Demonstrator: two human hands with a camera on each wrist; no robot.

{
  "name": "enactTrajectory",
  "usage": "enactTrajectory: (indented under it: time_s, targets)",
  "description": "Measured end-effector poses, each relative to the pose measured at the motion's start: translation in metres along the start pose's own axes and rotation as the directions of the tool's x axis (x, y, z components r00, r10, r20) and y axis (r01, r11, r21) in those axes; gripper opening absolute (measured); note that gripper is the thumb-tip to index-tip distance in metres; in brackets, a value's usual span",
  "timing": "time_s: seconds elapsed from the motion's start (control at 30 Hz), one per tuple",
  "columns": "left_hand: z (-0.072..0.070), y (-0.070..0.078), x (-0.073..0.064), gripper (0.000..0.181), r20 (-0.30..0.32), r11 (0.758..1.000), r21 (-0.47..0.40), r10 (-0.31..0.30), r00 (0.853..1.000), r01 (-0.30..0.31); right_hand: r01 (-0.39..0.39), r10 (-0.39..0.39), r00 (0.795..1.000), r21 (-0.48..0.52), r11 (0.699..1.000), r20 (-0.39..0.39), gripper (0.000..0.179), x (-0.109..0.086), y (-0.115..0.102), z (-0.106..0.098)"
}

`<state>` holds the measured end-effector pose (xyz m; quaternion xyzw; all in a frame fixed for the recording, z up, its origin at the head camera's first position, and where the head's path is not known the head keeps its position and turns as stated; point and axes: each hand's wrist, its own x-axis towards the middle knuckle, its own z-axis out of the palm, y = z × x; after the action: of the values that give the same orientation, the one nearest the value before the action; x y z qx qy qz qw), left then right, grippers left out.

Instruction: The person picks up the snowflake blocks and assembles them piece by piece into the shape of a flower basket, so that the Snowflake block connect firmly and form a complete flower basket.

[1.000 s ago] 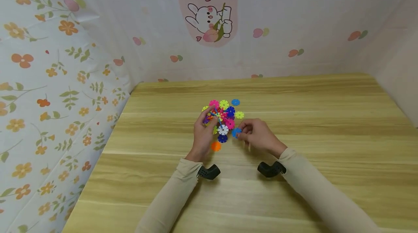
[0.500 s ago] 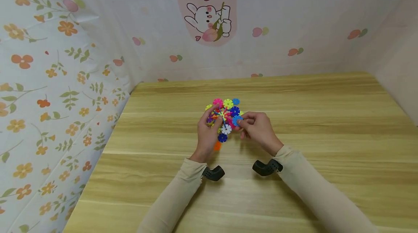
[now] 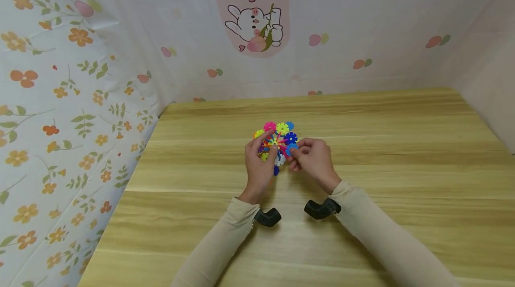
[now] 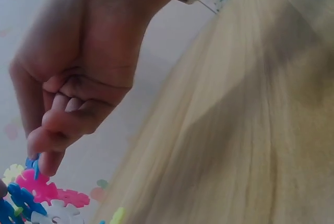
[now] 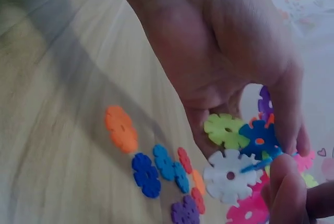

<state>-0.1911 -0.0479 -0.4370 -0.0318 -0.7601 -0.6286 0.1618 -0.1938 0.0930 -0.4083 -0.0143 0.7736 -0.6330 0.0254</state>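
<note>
My left hand [image 3: 259, 168] holds a cluster of interlocking plastic snowflake discs in pink, yellow, white, dark blue and other colours. Its index finger and thumb reach over the cluster's centre. Close on the right, my right hand [image 3: 315, 162] pinches a light-blue snowflake disc [image 3: 291, 149] at the cluster's edge. Whether that disc is slotted into another one cannot be seen. In the right wrist view, a white disc [image 5: 230, 176] and a yellow-green disc [image 5: 226, 130] show in the cluster. The left wrist view catches a pink disc [image 4: 36, 186] beneath the pinching fingers.
Loose discs lie on the wooden table [image 3: 382, 153]: orange [image 5: 121, 130], dark blue [image 5: 146, 176], light blue [image 5: 164, 161] and purple [image 5: 186, 211]. Another light-blue disc [image 3: 290, 125] shows behind the cluster. A patterned cloth [image 3: 181, 54] hangs at the table's back and left.
My right hand has brought the light-blue disc up and left to the cluster's edge. My left hand has shifted slightly right with the cluster, which now covers most of the loose orange disc.
</note>
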Motion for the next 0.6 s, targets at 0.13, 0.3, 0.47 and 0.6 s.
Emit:
enactTrajectory:
  time_s: [0.13,0.3,0.47,0.6]
  targets:
    - [0.000,-0.001,-0.001,0.033,-0.001,0.999,0.037,0.023,1.000,-0.023,0.021,-0.020,0.999,0.016,1.000,-0.036,0.010,0.000,0.004,0.007]
    - [-0.002,0.007,0.000,0.033,-0.016,0.999,0.022,0.037,0.999,-0.036,0.046,-0.045,0.998,0.012,0.999,-0.038,0.011,0.001,0.005,0.013]
    - [-0.005,0.033,-0.004,0.034,0.023,0.999,-0.051,-0.011,1.000,0.013,0.048,-0.047,0.998,0.030,0.998,-0.035,0.011,0.004,0.004,0.005]
    - [-0.011,0.039,-0.006,0.037,0.118,0.995,-0.077,-0.052,0.992,0.062,0.036,-0.035,0.999,0.020,0.999,-0.034,0.011,0.007,0.003,-0.003]
